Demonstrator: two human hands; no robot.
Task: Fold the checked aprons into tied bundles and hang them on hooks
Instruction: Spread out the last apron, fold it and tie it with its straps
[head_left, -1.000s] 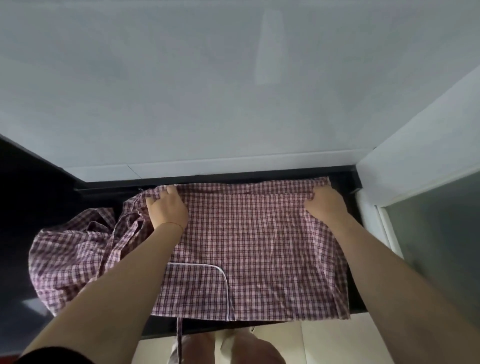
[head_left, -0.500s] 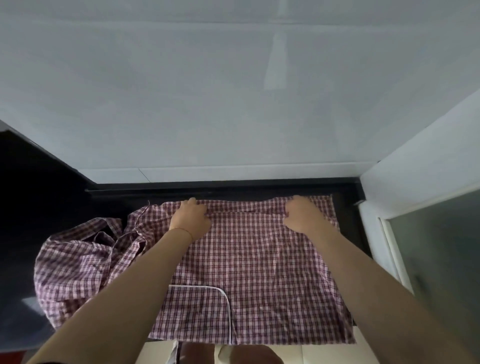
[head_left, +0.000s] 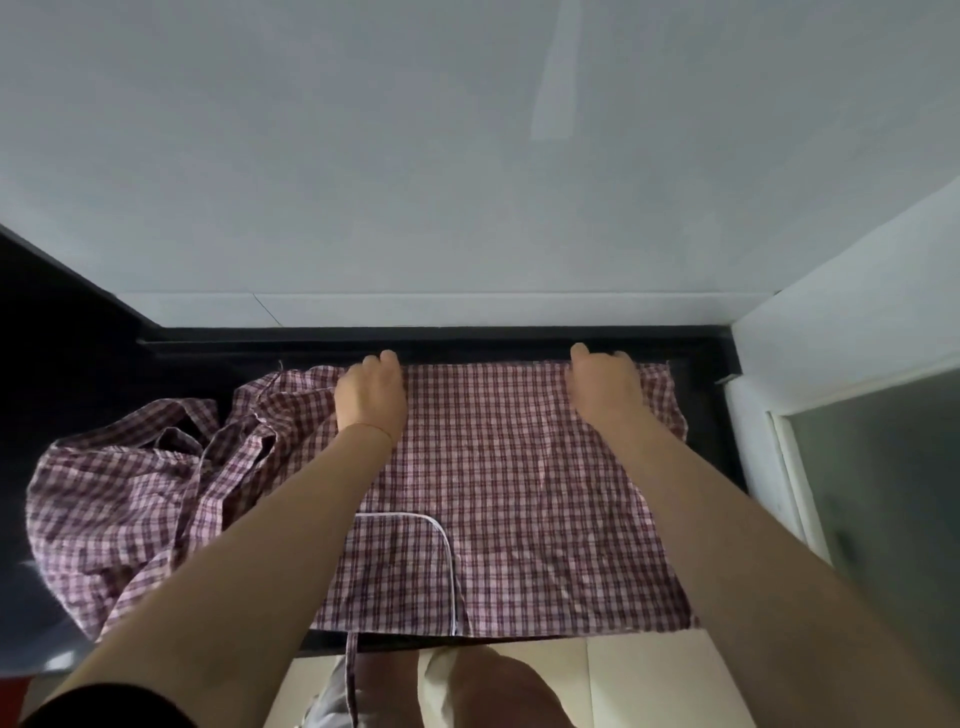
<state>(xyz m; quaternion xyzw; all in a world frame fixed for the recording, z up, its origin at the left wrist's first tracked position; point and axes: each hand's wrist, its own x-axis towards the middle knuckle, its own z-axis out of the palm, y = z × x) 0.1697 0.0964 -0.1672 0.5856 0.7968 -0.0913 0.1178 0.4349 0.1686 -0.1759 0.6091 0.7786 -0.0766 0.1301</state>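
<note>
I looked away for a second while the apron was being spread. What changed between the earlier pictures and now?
Both hands shifted along the far edge of the checked apron: the left hand moved right, the right hand moved left, then out again. Both now press the edge flat near the counter's back. The white-piped pocket and the crumpled checked cloth at left stayed put.

A red-and-white checked apron lies spread flat, its far edge along the back and its near edge at the front lip. A white-piped pocket faces up near the front, with one strap hanging over. A second, crumpled checked apron sits just beside it at left.
</note>
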